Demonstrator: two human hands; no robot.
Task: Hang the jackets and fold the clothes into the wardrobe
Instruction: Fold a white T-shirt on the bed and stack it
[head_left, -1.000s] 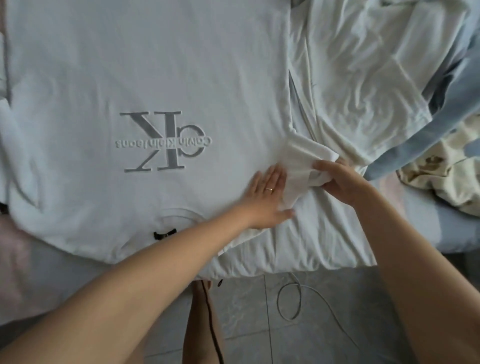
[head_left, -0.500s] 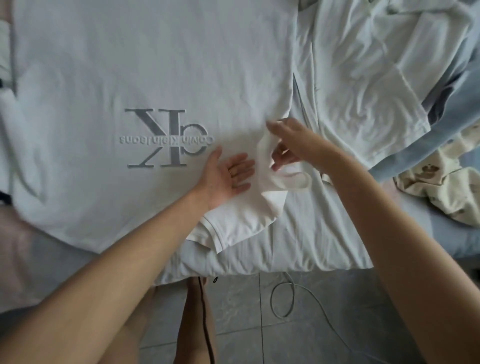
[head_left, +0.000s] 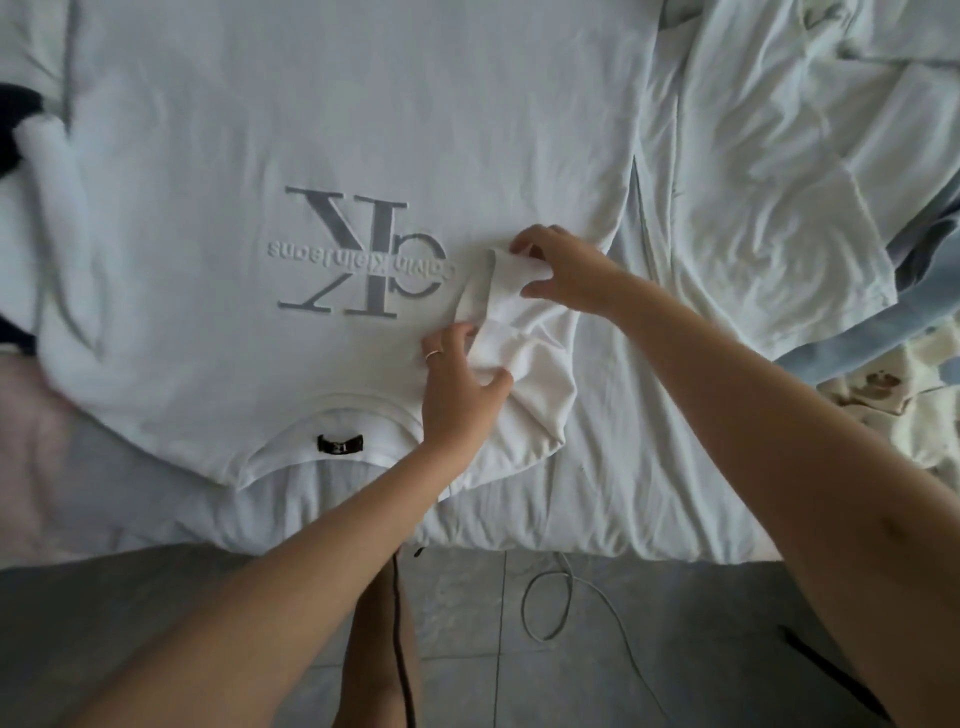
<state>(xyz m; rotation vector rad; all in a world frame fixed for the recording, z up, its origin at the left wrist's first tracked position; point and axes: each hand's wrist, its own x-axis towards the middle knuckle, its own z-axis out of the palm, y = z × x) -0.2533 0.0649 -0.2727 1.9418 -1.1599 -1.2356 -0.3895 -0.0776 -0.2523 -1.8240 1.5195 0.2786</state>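
A white T-shirt (head_left: 311, 130) with a grey printed logo (head_left: 363, 257) lies flat on the bed, collar and black neck label (head_left: 340, 444) toward me. Its right sleeve (head_left: 514, 332) is folded inward over the chest. My left hand (head_left: 460, 384) pinches the sleeve near the shoulder, thumb and fingers closed on the cloth. My right hand (head_left: 563, 273) grips the sleeve's hem end just right of the logo.
A second white garment (head_left: 779, 182) lies crumpled at the right on the bed. Beyond it are a blue-grey cloth (head_left: 857, 338) and a patterned cream fabric (head_left: 893, 400). A dark item (head_left: 15, 114) shows at the left edge. A cable (head_left: 550, 608) loops on the tiled floor.
The sleeve has been drawn in from the shirt's right side and laid over the chest. My left hand went from flat on the shirt to gripping the sleeve; the right moved up-left.
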